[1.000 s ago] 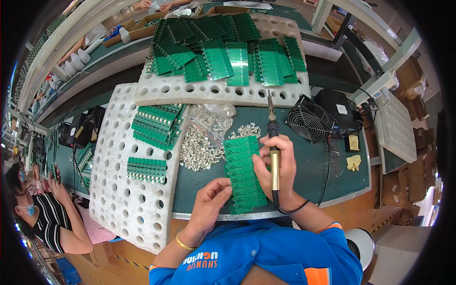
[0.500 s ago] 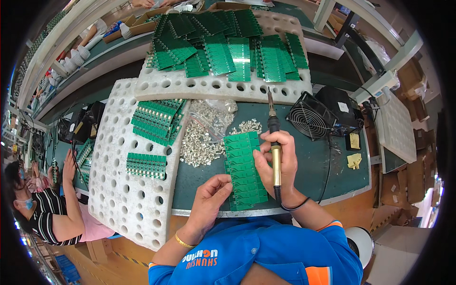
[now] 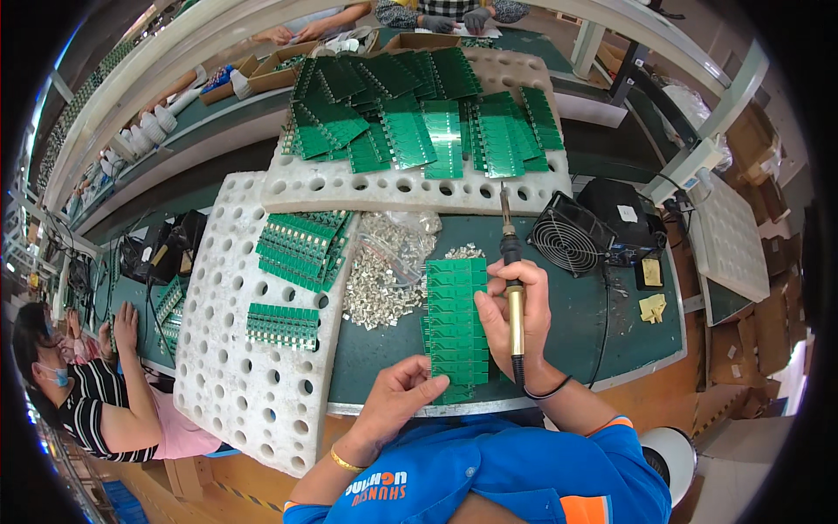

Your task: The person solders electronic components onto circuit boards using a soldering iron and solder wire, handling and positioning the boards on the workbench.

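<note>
A green circuit board panel (image 3: 456,327) stands lengthwise before me at the table's front. My left hand (image 3: 403,397) pinches its lower left edge between thumb and fingers. In my right hand (image 3: 519,323) is a soldering iron (image 3: 515,301) with a brass-coloured handle part, its tip pointing away from me. The right thumb and fingertips lie against the panel's right edge. Just left of the panel a plastic bag (image 3: 406,236) spills small pale metal-and-white parts (image 3: 380,293) on the table. A smaller heap of such parts (image 3: 464,251) sits beyond the panel's far end.
White perforated foam boards (image 3: 214,323) carry populated panels (image 3: 284,326) at left and a pile of green panels (image 3: 401,122) at the back. At right stand a fan (image 3: 566,234), a black box (image 3: 624,214) and a yellow sponge (image 3: 652,307). A co-worker (image 3: 96,384) sits at left.
The whole view has shifted, so the table sits slightly lower. The panel has turned a little straighter, with my left thumb now over its lower left edge. The soldering iron stays in my right hand.
</note>
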Demonstrator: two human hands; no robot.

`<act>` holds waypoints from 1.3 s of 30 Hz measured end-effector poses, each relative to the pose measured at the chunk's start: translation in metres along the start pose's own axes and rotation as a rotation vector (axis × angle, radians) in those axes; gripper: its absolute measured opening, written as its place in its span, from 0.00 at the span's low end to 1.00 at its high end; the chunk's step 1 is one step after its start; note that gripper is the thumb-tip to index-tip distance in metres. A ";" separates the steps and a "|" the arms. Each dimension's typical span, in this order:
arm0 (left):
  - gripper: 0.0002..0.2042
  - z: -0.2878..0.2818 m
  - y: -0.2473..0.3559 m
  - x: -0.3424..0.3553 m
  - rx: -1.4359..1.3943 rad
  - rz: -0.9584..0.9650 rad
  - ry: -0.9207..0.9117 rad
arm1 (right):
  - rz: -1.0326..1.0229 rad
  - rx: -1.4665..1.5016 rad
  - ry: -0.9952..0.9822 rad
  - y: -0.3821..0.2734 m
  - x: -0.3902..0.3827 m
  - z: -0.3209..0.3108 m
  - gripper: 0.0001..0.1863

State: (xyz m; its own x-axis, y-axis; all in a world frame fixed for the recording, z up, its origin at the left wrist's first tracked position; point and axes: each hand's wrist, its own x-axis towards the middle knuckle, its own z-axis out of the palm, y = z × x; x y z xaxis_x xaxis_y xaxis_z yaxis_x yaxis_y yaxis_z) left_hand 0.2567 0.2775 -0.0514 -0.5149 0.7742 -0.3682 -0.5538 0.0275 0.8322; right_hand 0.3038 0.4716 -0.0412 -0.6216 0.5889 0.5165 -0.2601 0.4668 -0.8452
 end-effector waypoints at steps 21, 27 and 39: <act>0.10 -0.004 0.134 0.080 0.175 -0.036 0.176 | -0.100 0.131 0.108 0.008 -0.023 -0.036 0.14; 0.14 0.019 0.159 0.180 0.193 -0.086 0.110 | -0.107 0.051 0.182 0.013 -0.030 -0.053 0.14; 0.12 0.037 0.221 0.342 0.158 -0.035 0.259 | -0.054 0.003 0.199 0.025 -0.047 -0.068 0.15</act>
State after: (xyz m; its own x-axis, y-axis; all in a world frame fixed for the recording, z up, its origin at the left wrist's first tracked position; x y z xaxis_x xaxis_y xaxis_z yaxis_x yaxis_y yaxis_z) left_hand -0.0171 0.5721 0.0217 -0.6579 0.5849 -0.4744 -0.4761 0.1651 0.8638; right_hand 0.3770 0.4999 -0.0772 -0.4487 0.6819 0.5776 -0.2911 0.4995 -0.8159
